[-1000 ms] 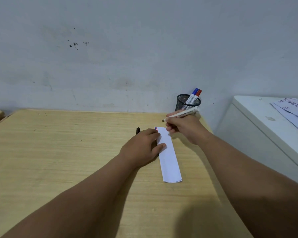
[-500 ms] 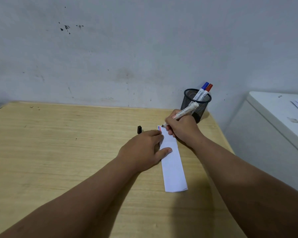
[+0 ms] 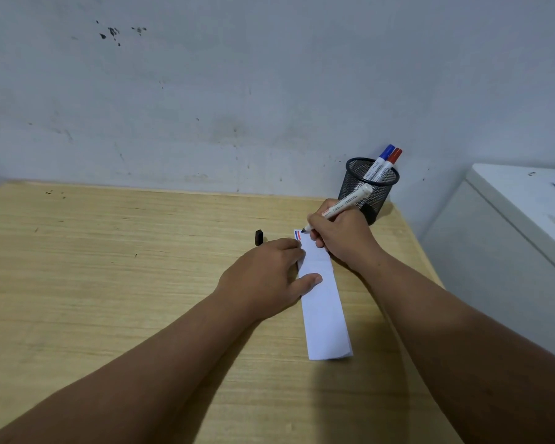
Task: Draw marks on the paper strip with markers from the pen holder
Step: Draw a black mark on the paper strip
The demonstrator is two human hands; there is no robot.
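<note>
While left hand (image 3: 263,277) pins paper strip (image 3: 324,309), right hand (image 3: 342,237) marks.

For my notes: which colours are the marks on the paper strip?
Red and blue marks, at the far end of the paper strip; head view.

Dim flat light, soft forearm shadows, wide-angle edge warping

Paper strip (image 3: 324,312) showing white, with short blue and red marks (image 3: 298,235) at far end. Marker (image 3: 345,205) showing white barrel, black tip. Pen holder (image 3: 367,187) showing black mesh, holding blue-capped marker (image 3: 380,161) and red-capped marker (image 3: 390,165). Black cap (image 3: 259,237) lying on pale wood-grain surface (image 3: 109,267). Wall (image 3: 237,91) showing grey-white, dark specks.
</note>
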